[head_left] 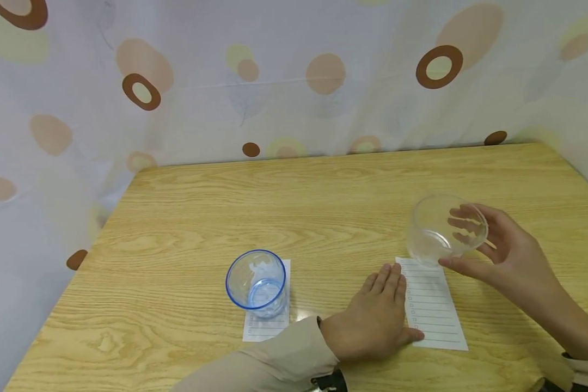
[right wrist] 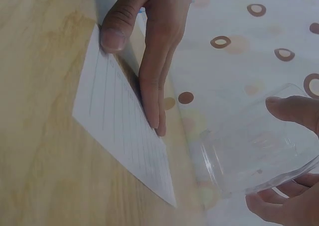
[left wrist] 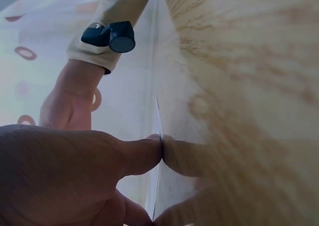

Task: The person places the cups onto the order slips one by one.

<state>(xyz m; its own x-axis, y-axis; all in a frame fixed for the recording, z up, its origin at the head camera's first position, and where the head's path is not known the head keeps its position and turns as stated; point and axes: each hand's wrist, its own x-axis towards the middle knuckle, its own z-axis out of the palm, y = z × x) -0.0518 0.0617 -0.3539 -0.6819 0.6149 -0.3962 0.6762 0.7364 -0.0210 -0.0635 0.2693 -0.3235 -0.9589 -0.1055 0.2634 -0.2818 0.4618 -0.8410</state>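
My right hand (head_left: 514,250) holds a clear glass (head_left: 433,231) between thumb and fingers, tilted above the far end of a lined paper slip (head_left: 438,313). In the right wrist view the glass (right wrist: 254,146) is lifted off the table, and nothing shows inside it. My left hand (head_left: 374,316) lies with straight fingers along the left edge of that slip, its thumb on the near part. The left wrist view shows the left thumb (left wrist: 139,154) touching the thin paper edge.
A blue-rimmed glass (head_left: 257,283) stands on another lined paper slip (head_left: 267,329), left of the left forearm. The wooden table (head_left: 274,201) reaches back to a patterned curtain (head_left: 284,81). A dark strap with a camera (head_left: 330,381) sits on the left wrist.
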